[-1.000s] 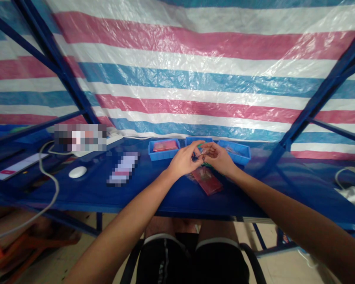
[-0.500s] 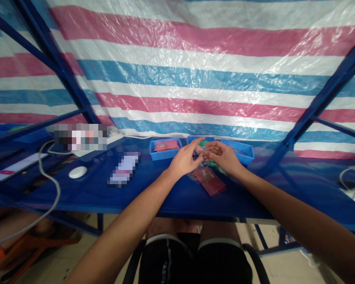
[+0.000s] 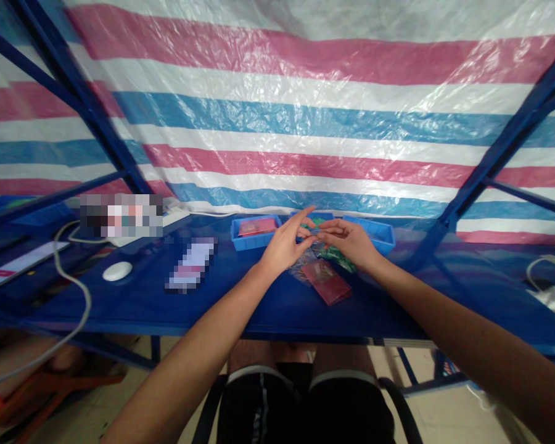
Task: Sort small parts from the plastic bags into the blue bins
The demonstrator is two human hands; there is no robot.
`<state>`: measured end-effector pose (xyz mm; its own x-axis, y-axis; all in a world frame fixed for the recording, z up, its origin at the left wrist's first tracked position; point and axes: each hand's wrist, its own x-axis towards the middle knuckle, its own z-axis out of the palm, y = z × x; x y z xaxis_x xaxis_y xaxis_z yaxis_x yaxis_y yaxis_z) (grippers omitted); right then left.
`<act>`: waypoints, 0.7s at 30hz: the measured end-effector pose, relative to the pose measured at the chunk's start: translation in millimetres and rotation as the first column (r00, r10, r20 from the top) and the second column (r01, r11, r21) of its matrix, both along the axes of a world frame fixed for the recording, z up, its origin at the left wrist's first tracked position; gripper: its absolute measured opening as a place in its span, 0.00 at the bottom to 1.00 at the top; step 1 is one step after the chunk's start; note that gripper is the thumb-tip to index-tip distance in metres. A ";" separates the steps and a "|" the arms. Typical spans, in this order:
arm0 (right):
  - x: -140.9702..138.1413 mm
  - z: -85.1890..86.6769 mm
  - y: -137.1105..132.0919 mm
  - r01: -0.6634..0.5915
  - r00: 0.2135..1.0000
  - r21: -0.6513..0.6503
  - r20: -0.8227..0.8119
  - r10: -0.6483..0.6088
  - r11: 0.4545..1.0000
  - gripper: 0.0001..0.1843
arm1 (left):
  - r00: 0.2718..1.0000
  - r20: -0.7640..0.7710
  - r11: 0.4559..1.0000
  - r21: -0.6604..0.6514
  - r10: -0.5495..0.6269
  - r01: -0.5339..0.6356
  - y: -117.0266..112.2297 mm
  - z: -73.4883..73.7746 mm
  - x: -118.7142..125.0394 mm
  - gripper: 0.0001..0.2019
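Observation:
My left hand [image 3: 284,245] and my right hand [image 3: 345,242] hover close together over the middle of the blue table [image 3: 277,308], their fingertips nearly meeting. The left hand's fingers are spread, and the right hand's point toward them. Anything small between them is too tiny to make out. Just below the right hand lie green packets [image 3: 335,258]. A flat red packet [image 3: 326,282] and a clear plastic bag [image 3: 303,271] lie nearest the hands on the table. Behind them stand several blue plastic trays, one [image 3: 254,233] holding a red packet [image 3: 258,227].
A white computer mouse [image 3: 117,271], a pixelated flat object [image 3: 191,265] and a white cable [image 3: 69,290] lie left of my hands. A striped tarp [image 3: 277,123] hangs behind the table, with blue metal frame bars [image 3: 504,148] on both sides.
My fingers have opened and spread a little, and my hands have drawn slightly apart. The view has tilted a little, while the packets and trays stay in place on the table.

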<state>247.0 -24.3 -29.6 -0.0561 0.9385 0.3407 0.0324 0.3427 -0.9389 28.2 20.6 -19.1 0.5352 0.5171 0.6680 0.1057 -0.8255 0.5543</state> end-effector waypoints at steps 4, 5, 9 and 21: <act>0.7 -1.6 2.8 -0.020 0.996 -0.041 -0.090 0.016 0.999 0.24 | 0.998 0.061 0.999 -0.044 0.022 -0.019 -0.6 2.1 1.6 0.36; 0.9 -2.2 3.9 -0.004 0.994 -0.042 -0.108 0.000 0.999 0.24 | 0.996 0.073 0.999 -0.023 0.048 -0.047 -1.2 3.1 1.8 0.35; 2.2 -4.5 7.7 0.143 0.977 -0.016 -0.155 -0.144 0.990 0.24 | 0.989 0.012 0.980 0.136 0.145 -0.145 -5.8 7.4 1.6 0.15; -4.8 1.3 1.2 0.072 0.995 0.031 -0.069 -0.070 0.997 0.21 | 0.990 0.009 0.979 -0.150 0.140 -0.137 -1.6 -1.2 6.0 0.19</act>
<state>242.2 -23.1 -28.3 0.0342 0.9274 0.3725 -0.0052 0.3729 -0.9279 34.2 19.0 -20.3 0.4391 0.6797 0.5874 0.2018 -0.7118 0.6728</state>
